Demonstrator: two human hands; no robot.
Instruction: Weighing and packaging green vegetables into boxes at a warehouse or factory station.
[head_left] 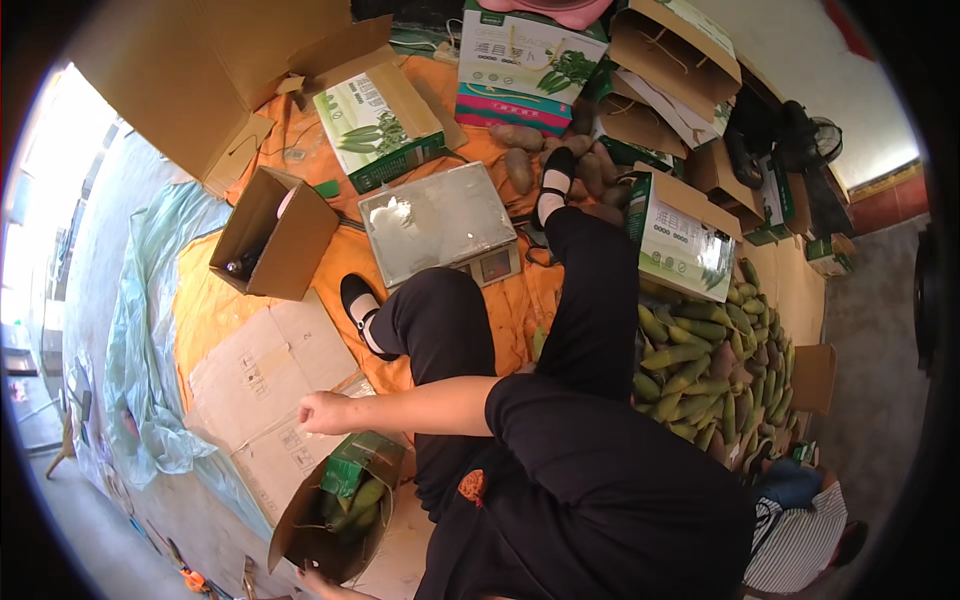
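My right hand [325, 412] reaches across to the left with its fingers curled closed, just above an open cardboard box [292, 520]. What that hand holds, if anything, is hidden. Inside the box lie several long green radishes [365, 497], with a green printed flap or packet [343, 477] at the top. At the box's near rim is my left hand [318, 580], only partly in view, its fingers against the cardboard as if gripping it. The box stands tilted beside my left leg, on flattened cardboard [265, 365].
A metal-topped scale [440, 222] sits ahead of my feet. Printed cartons [378, 125] and an empty brown box [270, 235] stand around it. A large radish pile [700, 360] lies at my right; behind it is another person [800, 540]. Clear plastic sheeting [150, 340] lies left.
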